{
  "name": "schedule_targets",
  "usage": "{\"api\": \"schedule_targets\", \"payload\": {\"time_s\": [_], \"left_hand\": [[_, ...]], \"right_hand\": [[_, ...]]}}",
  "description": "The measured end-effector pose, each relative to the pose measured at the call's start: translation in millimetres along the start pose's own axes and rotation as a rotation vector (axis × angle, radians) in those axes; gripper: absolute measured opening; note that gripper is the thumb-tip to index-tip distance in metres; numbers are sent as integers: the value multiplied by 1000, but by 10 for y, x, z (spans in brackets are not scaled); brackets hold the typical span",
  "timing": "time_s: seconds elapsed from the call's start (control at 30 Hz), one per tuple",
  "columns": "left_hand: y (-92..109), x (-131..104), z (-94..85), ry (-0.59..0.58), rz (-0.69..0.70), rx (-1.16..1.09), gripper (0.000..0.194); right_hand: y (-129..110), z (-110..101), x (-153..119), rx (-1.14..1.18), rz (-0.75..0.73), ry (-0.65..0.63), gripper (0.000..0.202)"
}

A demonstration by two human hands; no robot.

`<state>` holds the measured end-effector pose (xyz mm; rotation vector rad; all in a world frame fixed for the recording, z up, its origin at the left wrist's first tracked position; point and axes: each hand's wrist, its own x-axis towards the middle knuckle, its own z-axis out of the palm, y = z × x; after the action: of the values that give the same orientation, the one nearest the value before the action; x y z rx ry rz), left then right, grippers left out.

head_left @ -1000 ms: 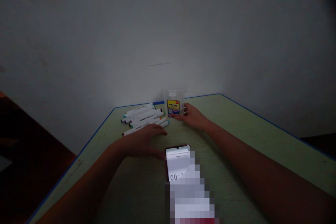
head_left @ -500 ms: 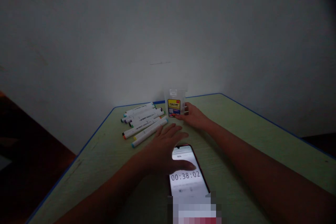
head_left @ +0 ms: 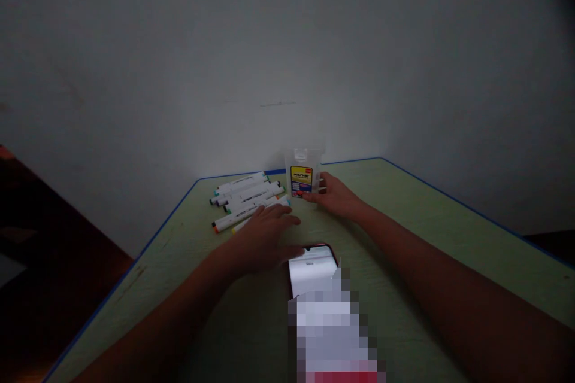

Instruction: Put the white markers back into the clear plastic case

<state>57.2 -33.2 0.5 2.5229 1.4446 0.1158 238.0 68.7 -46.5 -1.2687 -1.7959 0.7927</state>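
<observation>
A clear plastic marker box (head_left: 293, 158) with a yellow and blue label stands upright near the wall. My right hand (head_left: 338, 196) grips its lower right side, thumb across the front and fingers round the side. Several white markers (head_left: 251, 193) with coloured ends lie in a loose pile left of the box. Over the nearest of them is my left hand (head_left: 264, 238), fingers stretched out and thumb apart, with nothing seen in it. It hides part of those markers; whether it touches them I cannot tell.
A lit phone (head_left: 312, 275) lies below my hands, its lower part blurred by pixel blocks. The pale green table (head_left: 395, 191) has a blue edge and meets a grey wall (head_left: 287, 48) at the back.
My left hand has moved left, off most of the phone and over the nearest markers. My right hand stays on the box. The whole view has shifted slightly.
</observation>
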Motion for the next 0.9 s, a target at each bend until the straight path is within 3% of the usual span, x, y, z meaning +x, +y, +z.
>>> {"api": "schedule_targets", "payload": {"time_s": [0.17,0.27,0.43,0.57,0.73,0.9], "left_hand": [[-60,-25,-73,61,15,-15,45],[-35,-49,-96,39,27,-48,47],[147,-142,-233,-56,30,-126,61],[327,-364,-292,-113,156,-199,68],[267,-649,-69,-87,196,-252,73],[270,-703,154,-116,226,-189,74]], "right_hand": [[-6,1,-3,6,6,13,46],[-27,-3,-9,10,5,14,44],[-72,-10,-25,35,18,-15,46],[-62,-5,-22,34,27,-7,47],[-5,7,7,-18,30,36,50],[12,6,11,-33,34,33,48]]}}
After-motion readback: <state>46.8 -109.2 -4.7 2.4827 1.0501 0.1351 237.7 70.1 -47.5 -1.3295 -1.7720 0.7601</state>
